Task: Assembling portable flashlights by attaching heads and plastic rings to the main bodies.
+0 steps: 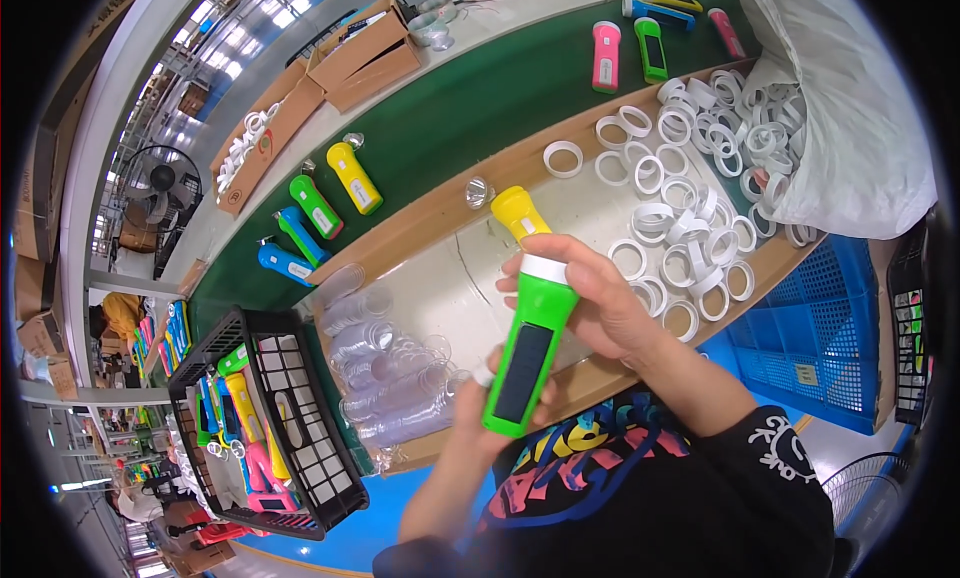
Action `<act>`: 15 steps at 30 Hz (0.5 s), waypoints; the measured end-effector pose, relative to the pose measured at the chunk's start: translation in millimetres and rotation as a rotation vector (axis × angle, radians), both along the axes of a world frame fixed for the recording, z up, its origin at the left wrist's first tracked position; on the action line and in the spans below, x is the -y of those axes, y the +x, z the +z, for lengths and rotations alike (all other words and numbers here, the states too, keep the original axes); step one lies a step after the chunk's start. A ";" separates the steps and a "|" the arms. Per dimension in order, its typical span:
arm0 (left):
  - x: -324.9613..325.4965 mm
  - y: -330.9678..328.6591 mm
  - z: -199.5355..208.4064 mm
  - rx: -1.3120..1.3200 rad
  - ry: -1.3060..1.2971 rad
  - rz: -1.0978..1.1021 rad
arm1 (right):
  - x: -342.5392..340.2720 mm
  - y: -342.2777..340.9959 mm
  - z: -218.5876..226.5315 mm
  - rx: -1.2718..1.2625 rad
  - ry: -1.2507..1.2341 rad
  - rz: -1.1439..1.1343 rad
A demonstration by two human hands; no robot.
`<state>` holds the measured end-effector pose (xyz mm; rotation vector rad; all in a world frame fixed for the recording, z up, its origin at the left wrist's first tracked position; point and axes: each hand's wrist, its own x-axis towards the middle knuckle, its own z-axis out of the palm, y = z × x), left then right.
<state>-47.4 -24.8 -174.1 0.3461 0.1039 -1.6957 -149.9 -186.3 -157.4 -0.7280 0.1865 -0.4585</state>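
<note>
A green flashlight (527, 353) with a dark panel along its side is tilted in front of me, its white-ringed head (544, 269) uppermost. My left hand (478, 408) wraps round its lower body. At the top, my right hand (595, 293) has its fingers on the white ring. Just beyond, a yellow flashlight (518, 213) without a ring lies in the cardboard tray (440, 248), beside a loose silver reflector (479, 192). Many white rings (680, 228) fill the tray's right part. Stacks of clear round lenses (395, 378) lie at its left.
Yellow, green and blue flashlights (316, 207) lie on the green belt at left, and more (650, 51) at far right. A black crate (315, 428) of flashlights stands left. A white sack (840, 98) spills rings; a blue crate (810, 338) sits below. Cardboard boxes (365, 63) stand behind.
</note>
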 end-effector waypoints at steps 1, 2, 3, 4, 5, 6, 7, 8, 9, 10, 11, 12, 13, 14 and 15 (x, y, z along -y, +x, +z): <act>-0.4 -11.9 -1.7 0.083 0.004 0.042 | -2.8 1.8 0.4 0.027 0.044 -0.014; -0.8 -12.8 0.3 0.265 0.096 0.048 | -5.1 4.1 1.1 0.055 0.088 -0.025; 0.1 -15.1 3.1 0.441 0.189 0.055 | -5.2 6.3 2.5 -0.020 0.088 -0.066; 0.0 -21.6 1.8 0.960 0.329 0.225 | -7.2 8.3 3.2 -0.108 0.031 -0.131; -2.4 -17.8 1.3 1.531 0.302 0.244 | -9.9 10.8 4.1 -0.196 -0.028 -0.193; 0.6 -21.8 8.8 1.844 0.286 0.224 | -12.7 12.8 6.3 -0.212 -0.018 -0.228; 4.3 -27.0 15.7 2.156 0.267 0.196 | -14.7 13.1 9.0 -0.213 -0.024 -0.217; 8.4 -32.0 11.8 2.109 0.267 0.265 | -16.3 12.9 12.1 -0.144 0.023 -0.219; 7.7 -34.6 14.2 2.103 0.276 0.276 | -16.8 12.0 15.2 -0.076 0.070 -0.222; 4.8 -37.8 21.9 1.748 0.241 0.184 | -17.7 10.3 20.1 -0.056 0.087 -0.163; 2.0 -40.5 26.3 1.391 0.199 0.099 | -19.7 8.9 24.2 -0.056 0.084 -0.153; -2.4 -45.2 23.3 1.107 0.184 0.066 | -22.2 7.0 26.8 -0.047 0.070 -0.128; -7.5 -48.2 25.3 0.948 0.141 0.035 | -23.9 5.7 27.9 -0.039 0.057 -0.105; -12.6 -51.2 28.9 0.790 0.097 0.004 | -24.2 4.4 26.6 0.043 0.119 -0.044; -19.1 -56.7 29.3 0.461 0.004 -0.002 | -23.6 1.9 24.3 0.124 0.180 0.012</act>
